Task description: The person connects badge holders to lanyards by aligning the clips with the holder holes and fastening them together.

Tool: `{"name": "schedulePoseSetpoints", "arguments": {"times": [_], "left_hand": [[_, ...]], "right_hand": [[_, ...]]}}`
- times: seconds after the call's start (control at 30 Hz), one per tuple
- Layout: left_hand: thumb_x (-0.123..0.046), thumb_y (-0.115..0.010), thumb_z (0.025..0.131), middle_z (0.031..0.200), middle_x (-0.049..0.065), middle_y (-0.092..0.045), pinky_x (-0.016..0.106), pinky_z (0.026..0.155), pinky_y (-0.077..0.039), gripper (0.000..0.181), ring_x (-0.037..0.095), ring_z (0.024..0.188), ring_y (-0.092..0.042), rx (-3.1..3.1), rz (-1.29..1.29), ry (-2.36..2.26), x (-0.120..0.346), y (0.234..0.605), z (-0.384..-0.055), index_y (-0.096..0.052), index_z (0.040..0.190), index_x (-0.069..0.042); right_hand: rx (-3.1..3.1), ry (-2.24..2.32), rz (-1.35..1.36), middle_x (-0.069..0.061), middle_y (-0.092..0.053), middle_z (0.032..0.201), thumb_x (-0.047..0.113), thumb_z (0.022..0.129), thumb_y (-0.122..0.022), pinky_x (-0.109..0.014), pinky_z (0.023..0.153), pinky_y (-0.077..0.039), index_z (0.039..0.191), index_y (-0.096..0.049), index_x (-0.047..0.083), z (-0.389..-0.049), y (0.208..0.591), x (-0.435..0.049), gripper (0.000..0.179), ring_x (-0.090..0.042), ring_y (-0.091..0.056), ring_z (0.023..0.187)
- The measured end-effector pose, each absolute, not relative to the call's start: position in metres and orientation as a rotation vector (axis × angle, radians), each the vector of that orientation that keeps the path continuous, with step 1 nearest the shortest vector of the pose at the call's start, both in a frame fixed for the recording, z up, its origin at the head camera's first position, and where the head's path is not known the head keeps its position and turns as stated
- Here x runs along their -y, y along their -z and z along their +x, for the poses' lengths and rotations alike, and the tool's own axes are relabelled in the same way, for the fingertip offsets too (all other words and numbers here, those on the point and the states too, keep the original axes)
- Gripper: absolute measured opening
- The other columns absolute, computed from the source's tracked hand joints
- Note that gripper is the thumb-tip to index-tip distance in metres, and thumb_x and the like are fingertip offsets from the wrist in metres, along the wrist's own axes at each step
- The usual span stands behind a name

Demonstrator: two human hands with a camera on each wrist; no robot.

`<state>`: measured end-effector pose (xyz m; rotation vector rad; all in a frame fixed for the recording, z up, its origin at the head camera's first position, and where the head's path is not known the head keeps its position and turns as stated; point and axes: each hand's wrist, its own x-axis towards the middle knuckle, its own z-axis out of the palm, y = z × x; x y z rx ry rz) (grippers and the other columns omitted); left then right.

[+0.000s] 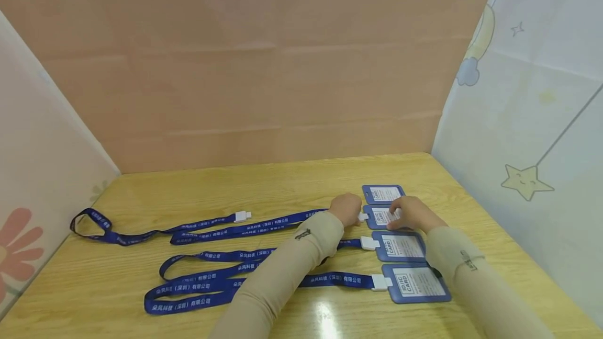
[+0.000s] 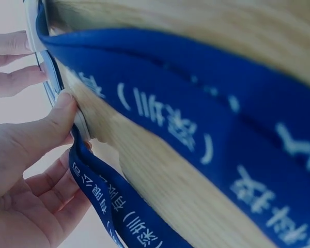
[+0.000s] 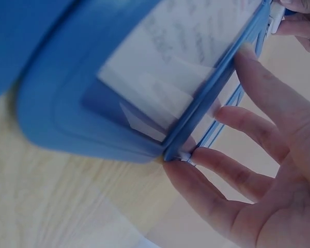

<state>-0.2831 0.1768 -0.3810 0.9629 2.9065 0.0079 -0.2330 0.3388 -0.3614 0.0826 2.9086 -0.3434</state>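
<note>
My left hand (image 1: 346, 208) pinches the end of a dark blue lanyard (image 1: 282, 222) at its white plastic clip (image 1: 363, 216). The clip meets the slotted end of a blue ID badge holder (image 1: 375, 217), second from the back. Gripping that holder's right part is my right hand (image 1: 414, 213). In the right wrist view, its thumb and fingers (image 3: 212, 178) are on the holder's edges. In the left wrist view, the left thumb (image 2: 64, 111) presses on the clip, with the blue strap (image 2: 98, 188) trailing below. How far the clip is fastened is hidden.
Behind lies a badge holder (image 1: 382, 193) with no strap on it; a loose lanyard's white clip (image 1: 242, 216) is left of it. Nearer are two holders (image 1: 402, 246) (image 1: 416, 283) with lanyards joined. Straps lie folded leftward on the wooden table (image 1: 188, 192). Fabric walls (image 1: 282, 67) surround it.
</note>
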Motion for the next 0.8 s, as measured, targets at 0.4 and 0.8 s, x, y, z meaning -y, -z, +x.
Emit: {"name": "schedulePoseSetpoints", "arguments": {"times": [0.4, 0.8], "left_hand": [[-0.032, -0.074, 0.079, 0.08, -0.006, -0.067, 0.022, 0.062, -0.049, 0.02, 0.007, 0.066, -0.054, -2.874, 1.052, -0.048, -0.166, 0.377, -0.288, -0.067, 0.084, -0.014], [-0.032, -0.074, 0.079, 0.085, -0.006, -0.069, 0.024, 0.067, -0.052, 0.019, 0.007, 0.073, -0.06, -2.893, 1.046, 0.013, -0.171, 0.38, -0.291, -0.07, 0.088, -0.016]], "right_hand": [[-2.911, 0.356, 0.064, -0.018, -0.065, 0.101, 0.022, 0.07, -0.081, -0.041, 0.079, -0.046, 0.096, -0.065, 0.001, -0.238, 0.363, -0.334, 0.037, -0.023, -0.053, 0.082], [-2.912, 0.399, 0.054, -0.018, -0.065, 0.1, 0.022, 0.068, -0.082, -0.042, 0.079, -0.045, 0.093, -0.065, 0.001, -0.239, 0.357, -0.327, 0.038, -0.025, -0.053, 0.083]]}}
